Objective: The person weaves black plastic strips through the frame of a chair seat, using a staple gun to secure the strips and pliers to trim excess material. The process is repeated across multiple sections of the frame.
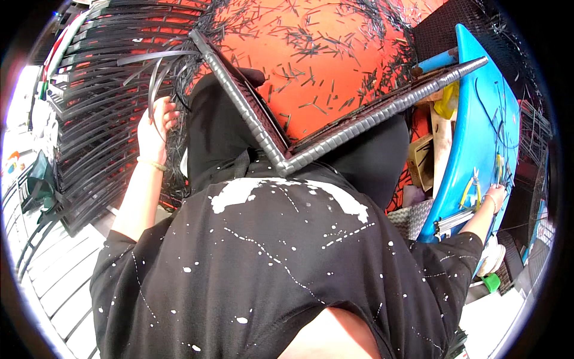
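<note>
1. While the person leaned over the work, the left hand [156, 122] was closed around a bunch of dark weaving strips [156, 66], gripping them just below where they fanned out, apparently to keep them taut and gathered.
2. Just right of that hand, a wrapped frame corner [281, 158] rested against the person's lap, its two bars running up and away in a V; propped there, it seemed steadied by the body so both hands stayed free.
3. Left of the left hand stood a woven panel of loose strips [89, 119], close enough for the strips to be drawn from it.
4. Well apart, far out to the side, the right hand [495, 194] reached onto a blue board [478, 119], beside yellow-handled pliers [469, 188]. Whether its fingers were closed on anything could not be told.
5. Beyond both hands, the red floor [335, 66] was strewn with short cut strip ends.
</note>
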### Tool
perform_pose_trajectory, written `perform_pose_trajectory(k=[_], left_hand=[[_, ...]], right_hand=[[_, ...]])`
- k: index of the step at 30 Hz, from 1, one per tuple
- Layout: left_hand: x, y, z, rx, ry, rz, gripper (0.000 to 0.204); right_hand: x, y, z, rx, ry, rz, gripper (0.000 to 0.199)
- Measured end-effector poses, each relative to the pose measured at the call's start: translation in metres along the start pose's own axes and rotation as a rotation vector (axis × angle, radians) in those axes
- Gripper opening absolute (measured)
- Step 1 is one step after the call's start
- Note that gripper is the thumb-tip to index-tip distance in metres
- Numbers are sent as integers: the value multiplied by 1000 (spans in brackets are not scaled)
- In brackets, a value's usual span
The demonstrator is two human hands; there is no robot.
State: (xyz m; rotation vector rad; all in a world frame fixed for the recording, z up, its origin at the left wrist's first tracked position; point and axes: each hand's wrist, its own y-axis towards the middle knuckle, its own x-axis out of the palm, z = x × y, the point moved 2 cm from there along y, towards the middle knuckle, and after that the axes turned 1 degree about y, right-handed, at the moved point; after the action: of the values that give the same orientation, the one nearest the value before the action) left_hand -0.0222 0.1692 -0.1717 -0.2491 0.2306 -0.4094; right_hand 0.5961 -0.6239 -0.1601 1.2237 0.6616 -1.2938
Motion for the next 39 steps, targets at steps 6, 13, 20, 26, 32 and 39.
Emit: perform_pose_trajectory(k=[6,13,20,26,32,39], left_hand=[[3,-7,23,191,-113,108,23],[48,-94,90,730,147,-442,51],[124,-94,97,27,-376,-968,39],[121,-75,69,-229,-835,-764,27],[107,-65,57,-363,-634,-560,41],[112,-60,44,-197,-464,-537,42]], right_hand=[[-61,-5,7,54,525,494,44],[-285,-207,-190,-555,1298,252,18],[-417,-386,-339,-1423,947,-35,31],[-423,-454,-385,-1802,755,-261,40],[-409,-446,-409,-1849,1136,-195,41],[-379,-430,-429,-1575,951,-258,68]])
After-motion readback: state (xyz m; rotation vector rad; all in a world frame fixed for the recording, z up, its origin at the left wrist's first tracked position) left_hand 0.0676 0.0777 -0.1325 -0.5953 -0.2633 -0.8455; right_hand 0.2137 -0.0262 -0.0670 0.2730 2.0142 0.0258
